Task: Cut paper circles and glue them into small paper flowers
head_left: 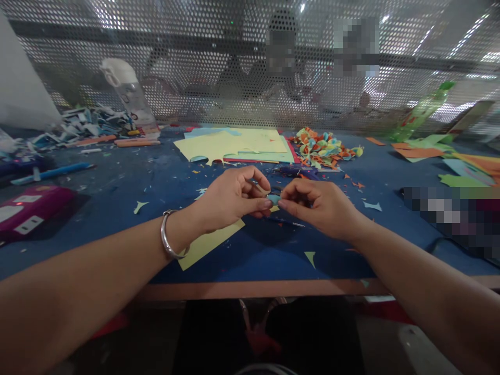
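Between my two hands is a small light-blue piece of paper (274,199), pinched at both ends above the blue table. My left hand (238,195), with a silver bangle at its wrist, has thumb and fingers closed on the left end. The right end is held between the thumb and fingertips of my right hand (312,205). A yellow paper sheet (213,245) lies partly under my left wrist. Just behind my hands rests a dark tool (299,172), perhaps scissors, partly hidden. Paper scraps are scattered around, such as a pale-green one (310,258).
Stacked coloured sheets (242,143) and a pile of small folded paper pieces (322,148) lie toward a perforated metal screen (187,67). At left stand a clear bottle (135,99) and a magenta power strip (35,211); at right, a green bottle (424,112) and loose paper.
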Action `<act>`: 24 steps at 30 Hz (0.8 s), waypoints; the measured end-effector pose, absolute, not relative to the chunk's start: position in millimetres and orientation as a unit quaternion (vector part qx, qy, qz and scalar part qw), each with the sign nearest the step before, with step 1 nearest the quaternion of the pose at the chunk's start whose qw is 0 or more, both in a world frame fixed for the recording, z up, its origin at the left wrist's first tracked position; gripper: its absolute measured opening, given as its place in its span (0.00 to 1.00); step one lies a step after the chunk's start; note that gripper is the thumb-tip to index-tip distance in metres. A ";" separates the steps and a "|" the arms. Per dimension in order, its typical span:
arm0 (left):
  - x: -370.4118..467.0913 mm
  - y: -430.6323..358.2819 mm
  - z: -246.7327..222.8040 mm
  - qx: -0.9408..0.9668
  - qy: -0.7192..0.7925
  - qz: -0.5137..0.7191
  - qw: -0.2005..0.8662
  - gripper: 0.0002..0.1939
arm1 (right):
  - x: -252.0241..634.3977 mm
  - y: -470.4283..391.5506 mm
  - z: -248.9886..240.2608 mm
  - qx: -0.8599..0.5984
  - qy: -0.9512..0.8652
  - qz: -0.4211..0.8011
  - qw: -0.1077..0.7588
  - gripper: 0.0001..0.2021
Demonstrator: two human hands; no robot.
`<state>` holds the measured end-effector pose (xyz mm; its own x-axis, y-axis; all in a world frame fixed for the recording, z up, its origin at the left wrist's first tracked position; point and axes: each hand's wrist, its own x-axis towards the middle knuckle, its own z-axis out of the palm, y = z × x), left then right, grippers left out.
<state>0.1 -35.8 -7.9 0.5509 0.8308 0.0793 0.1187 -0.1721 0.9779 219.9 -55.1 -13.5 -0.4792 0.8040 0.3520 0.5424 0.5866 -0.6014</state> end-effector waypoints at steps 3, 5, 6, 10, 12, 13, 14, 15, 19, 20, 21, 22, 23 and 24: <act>1.2 -37.0 -6.9 0.680 0.358 0.327 0.550 0.09 | 220.4 -54.6 -13.8 -0.404 -0.832 0.220 0.310 0.09; 1.3 -37.9 -6.7 0.683 0.358 0.331 0.544 0.08 | 220.4 -54.7 -13.5 -0.405 -0.831 0.224 0.309 0.10; 1.3 -38.1 -6.7 0.686 0.356 0.333 0.540 0.08 | 220.4 -54.9 -13.2 -0.406 -0.830 0.225 0.309 0.11; 1.3 -37.6 -7.6 0.697 0.350 0.340 0.525 0.09 | 220.2 -55.5 -12.7 -0.406 -0.828 0.233 0.310 0.12; 1.3 -37.4 -8.4 0.707 0.347 0.340 0.514 0.09 | 220.3 -55.3 -13.3 -0.406 -0.827 0.235 0.309 0.12; 1.3 -37.5 -8.8 0.715 0.343 0.340 0.506 0.09 | 220.5 -55.0 -13.7 -0.407 -0.827 0.236 0.309 0.12; 1.4 -38.0 -9.3 0.724 0.338 0.343 0.494 0.10 | 220.8 -54.7 -14.2 -0.407 -0.826 0.237 0.309 0.12; 1.5 -38.7 -9.8 0.735 0.334 0.347 0.477 0.11 | 221.1 -54.4 -14.7 -0.408 -0.826 0.237 0.309 0.12; 2.5 -44.0 -10.9 0.777 0.321 0.361 0.404 0.14 | 221.9 -54.1 -15.0 -0.412 -0.827 0.236 0.303 0.10; 2.9 -45.6 -10.7 0.785 0.321 0.362 0.386 0.14 | 221.9 -54.2 -14.9 -0.412 -0.827 0.233 0.302 0.09; 3.4 -47.2 -10.3 0.794 0.324 0.362 0.366 0.14 | 221.7 -54.3 -14.7 -0.411 -0.829 0.232 0.302 0.09; 4.0 -48.6 -9.6 0.802 0.331 0.361 0.343 0.14 | 221.3 -54.4 -14.6 -0.408 -0.830 0.231 0.302 0.09; 4.6 -49.9 -8.9 0.808 0.339 0.359 0.321 0.14 | 220.9 -54.5 -14.7 -0.406 -0.831 0.231 0.303 0.09; 5.3 -50.9 -8.3 0.814 0.346 0.356 0.302 0.13 | 220.4 -54.5 -14.9 -0.403 -0.832 0.232 0.303 0.09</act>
<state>5.3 -50.9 -8.3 0.5063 0.7786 0.3707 0.3489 -0.5780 0.7377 220.4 -54.5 -14.9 -0.4909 0.8114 0.3173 0.5301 0.5672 -0.6303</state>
